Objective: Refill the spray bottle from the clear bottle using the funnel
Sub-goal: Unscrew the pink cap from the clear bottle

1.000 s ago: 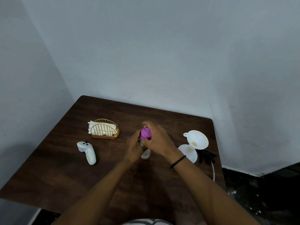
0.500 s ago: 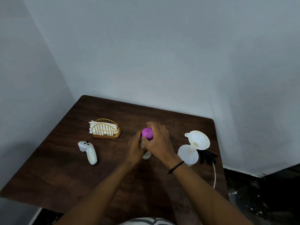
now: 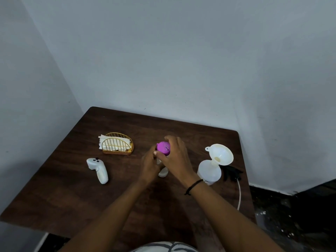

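A clear bottle (image 3: 162,172) with a purple cap (image 3: 163,148) stands at the middle of the dark wooden table (image 3: 76,193). My left hand (image 3: 149,167) is wrapped around the bottle's body. My right hand (image 3: 177,160) grips the purple cap from above and the right. Most of the bottle is hidden behind both hands. To the right, a white funnel (image 3: 221,154) sits tilted in the neck of the translucent spray bottle (image 3: 209,171), which has no spray head on it.
A black spray head (image 3: 231,172) with a white tube (image 3: 239,195) lies by the table's right edge. A gold wire napkin holder (image 3: 117,145) and a white controller (image 3: 98,170) sit on the left. Walls close off the back and left.
My right hand has shifted slightly around the purple cap. The view has drifted a little. The bottle, funnel and spray bottle stay in place.
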Available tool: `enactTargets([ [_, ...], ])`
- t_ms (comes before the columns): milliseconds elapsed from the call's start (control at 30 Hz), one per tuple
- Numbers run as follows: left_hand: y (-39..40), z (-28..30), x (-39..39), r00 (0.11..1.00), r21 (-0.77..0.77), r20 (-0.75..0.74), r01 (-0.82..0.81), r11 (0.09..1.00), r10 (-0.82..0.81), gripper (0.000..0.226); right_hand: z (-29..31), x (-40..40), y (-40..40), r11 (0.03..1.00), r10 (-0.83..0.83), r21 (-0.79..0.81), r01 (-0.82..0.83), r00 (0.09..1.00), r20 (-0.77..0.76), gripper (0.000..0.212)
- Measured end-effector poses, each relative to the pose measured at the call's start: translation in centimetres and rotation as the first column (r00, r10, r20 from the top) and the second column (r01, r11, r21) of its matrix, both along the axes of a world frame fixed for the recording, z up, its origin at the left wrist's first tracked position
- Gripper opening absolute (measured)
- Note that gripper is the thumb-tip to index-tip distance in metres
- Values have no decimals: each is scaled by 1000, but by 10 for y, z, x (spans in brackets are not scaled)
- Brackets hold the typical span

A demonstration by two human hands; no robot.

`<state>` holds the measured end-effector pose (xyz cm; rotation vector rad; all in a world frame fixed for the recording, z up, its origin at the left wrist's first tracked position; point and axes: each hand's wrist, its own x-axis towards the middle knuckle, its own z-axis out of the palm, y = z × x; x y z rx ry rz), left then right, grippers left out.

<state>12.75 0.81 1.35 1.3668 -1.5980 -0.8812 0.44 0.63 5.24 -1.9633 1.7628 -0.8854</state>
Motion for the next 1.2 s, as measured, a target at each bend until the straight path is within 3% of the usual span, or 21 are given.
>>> enactTargets([
  [133, -1, -5, 4, 1000, -9, 8, 7, 1000, -7, 45, -2, -4, 3, 994, 101, 33, -105, 990, 101, 72],
  [300, -1, -8, 3, 1000, 5, 24, -6, 1000, 6, 49, 1, -1, 0, 1000, 13, 15, -13, 1000, 27, 78],
  [433, -2, -7, 4, 1000, -13, 13, 10, 1000, -10, 46, -3, -3, 1, 993, 114, 6, -115, 992, 59, 79],
  [533, -1, -8, 3, 999, -3, 35, -9, 1000, 9, 44, -2, -2, 1, 997, 72, 16, -72, 997, 36, 80],
  [700, -5, -14, 2, 1000, 37, -19, -11, 999, 11, 54, 1, -4, 0, 988, 125, 70, -138, 979, 162, 81],
  [833, -10, -18, 0, 997, 116, -55, -39, 993, 46, 71, -1, -1, -3, 1000, 20, 22, -21, 998, 59, 77],
  [900, -11, -19, 0, 994, 128, -61, -79, 989, 87, 79, -3, -3, -2, 999, 52, 10, -53, 992, 118, 72],
  [1000, -3, -16, 3, 999, 36, 33, 3, 999, -4, 45, -3, -1, 0, 989, 126, 56, -137, 978, 163, 90],
  [1100, -4, -13, 3, 1000, 9, 14, -2, 1000, 2, 48, -2, 0, 0, 997, 4, 73, -18, 982, 190, 90],
  [1200, -4, -13, 3, 1000, 9, 21, 16, 1000, -17, 52, -1, -2, 1, 996, 61, 47, -74, 973, 224, 85],
])
